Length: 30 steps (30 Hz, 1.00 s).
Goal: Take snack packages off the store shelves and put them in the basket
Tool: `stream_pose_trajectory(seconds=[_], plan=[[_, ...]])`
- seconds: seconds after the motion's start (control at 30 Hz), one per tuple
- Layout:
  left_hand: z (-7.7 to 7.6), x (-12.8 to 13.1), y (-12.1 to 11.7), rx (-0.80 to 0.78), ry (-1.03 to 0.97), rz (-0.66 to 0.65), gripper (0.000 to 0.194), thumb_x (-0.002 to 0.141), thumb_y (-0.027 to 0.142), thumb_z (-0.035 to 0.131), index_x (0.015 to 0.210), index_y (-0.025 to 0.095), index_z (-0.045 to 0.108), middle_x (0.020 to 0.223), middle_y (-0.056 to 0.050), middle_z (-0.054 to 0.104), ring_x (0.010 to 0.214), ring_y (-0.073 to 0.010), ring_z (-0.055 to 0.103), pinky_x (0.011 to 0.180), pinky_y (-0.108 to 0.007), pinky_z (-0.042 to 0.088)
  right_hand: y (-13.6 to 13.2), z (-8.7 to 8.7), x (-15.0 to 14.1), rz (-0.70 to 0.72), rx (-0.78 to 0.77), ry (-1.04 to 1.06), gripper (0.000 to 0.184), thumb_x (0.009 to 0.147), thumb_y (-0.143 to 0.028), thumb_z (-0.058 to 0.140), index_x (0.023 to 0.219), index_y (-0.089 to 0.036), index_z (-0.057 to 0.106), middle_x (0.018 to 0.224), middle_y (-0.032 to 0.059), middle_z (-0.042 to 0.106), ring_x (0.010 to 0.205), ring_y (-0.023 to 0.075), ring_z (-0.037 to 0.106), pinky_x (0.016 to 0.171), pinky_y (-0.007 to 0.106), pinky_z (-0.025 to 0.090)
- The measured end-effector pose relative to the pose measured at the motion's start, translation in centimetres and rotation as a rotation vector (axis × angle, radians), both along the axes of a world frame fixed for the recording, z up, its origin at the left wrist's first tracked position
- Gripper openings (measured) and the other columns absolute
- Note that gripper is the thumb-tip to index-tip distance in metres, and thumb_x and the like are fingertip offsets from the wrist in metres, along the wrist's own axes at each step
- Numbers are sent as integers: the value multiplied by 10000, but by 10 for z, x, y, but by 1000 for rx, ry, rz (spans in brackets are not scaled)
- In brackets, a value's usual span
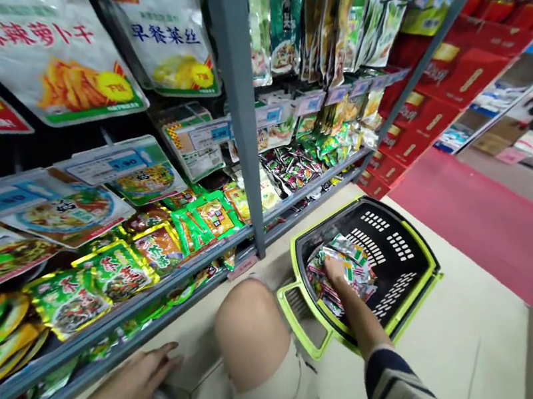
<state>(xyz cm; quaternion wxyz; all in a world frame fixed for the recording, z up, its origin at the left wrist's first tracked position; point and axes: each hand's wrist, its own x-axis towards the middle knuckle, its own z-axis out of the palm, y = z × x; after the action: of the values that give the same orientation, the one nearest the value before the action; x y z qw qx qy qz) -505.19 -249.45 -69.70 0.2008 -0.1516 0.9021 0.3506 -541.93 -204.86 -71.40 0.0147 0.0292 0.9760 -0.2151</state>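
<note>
My right hand (335,269) reaches down into a black shopping basket (394,243) with a lime-green rim, which stands on the floor. It touches a pile of small shiny food packets (359,268) lying in the basket; its fingers are small and partly lost among them, so a grip cannot be made out. My left hand (145,372) is low in the view, beside my bent knee (253,332) and near the bottom shelf. Its fingers are stretched out and nothing is in them. Closest to it on that shelf are green and gold food packets (79,298).
A grey shelf post (248,89) and the bottom shelf rail (174,269) edge the left side. Large hanging bags (54,38) fill the upper left. Red cartons (427,110) are stacked beyond the shelf, near a red floor mat (486,221).
</note>
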Motion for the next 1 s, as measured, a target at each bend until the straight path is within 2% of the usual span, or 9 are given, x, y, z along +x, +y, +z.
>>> stream_pose_trajectory(seconds=[0.07,0.17,0.3,0.4,0.47,0.6,0.67,0.8,1.0], plan=[[14,-8,8,64,81,96,561,825,626,587,1193,273,820,1238,-105,813,1260,-396,722,1159,-496,526,2,18,12,76,-14,43,253,934,-240,809,738,-171,664,729,40,663,711,174,671,735,317,556],[55,-26,14,246,206,251,523,825,723,636,1093,318,830,1183,-57,830,1180,-387,755,1069,-483,590,17,80,43,158,-78,165,201,953,-241,677,770,-180,733,697,88,704,677,236,691,706,379,556],[147,-50,31,740,380,353,700,865,834,629,1195,243,806,1303,-129,789,1197,-374,752,1020,-476,625,10,196,112,440,-340,600,275,1023,-356,648,1233,-290,812,1087,76,823,927,310,803,804,501,680],[214,-57,60,1143,509,216,836,863,869,625,1366,212,737,1465,-197,692,1300,-383,706,1067,-496,612,-33,250,175,808,-343,843,520,1003,-199,693,1461,-445,687,1462,7,685,1282,300,723,1093,545,651],[238,-53,76,1214,655,182,909,797,895,681,1409,224,716,1481,-196,681,1279,-380,716,1042,-485,624,-70,258,211,1039,-331,844,680,1019,-133,645,1605,-455,524,1572,-9,588,1404,285,639,1175,521,614],[242,-22,80,816,971,482,572,850,683,803,1083,161,833,1122,-156,823,1006,-304,792,926,-389,632,-139,242,261,1353,-487,657,689,1045,-104,537,1659,-409,463,1636,25,526,1510,299,529,1223,560,559],[240,-2,74,698,1006,570,442,900,588,788,955,152,840,996,-131,832,925,-278,789,868,-358,626,-166,240,273,1220,-727,579,577,1048,-163,569,1576,-396,574,1610,58,561,1468,307,579,1190,562,583],[259,12,66,678,993,485,413,896,559,793,932,148,806,882,-95,801,823,-238,746,759,-303,587,-223,254,265,877,-1161,267,478,1000,-432,735,1458,-341,633,1428,102,700,1235,307,737,946,464,703],[275,-52,40,397,1265,584,318,985,467,690,880,167,681,783,2,623,726,-135,523,667,-216,424,-302,262,205,750,-1449,-89,446,911,-658,754,1067,-247,678,926,42,772,767,252,741,674,378,643]])
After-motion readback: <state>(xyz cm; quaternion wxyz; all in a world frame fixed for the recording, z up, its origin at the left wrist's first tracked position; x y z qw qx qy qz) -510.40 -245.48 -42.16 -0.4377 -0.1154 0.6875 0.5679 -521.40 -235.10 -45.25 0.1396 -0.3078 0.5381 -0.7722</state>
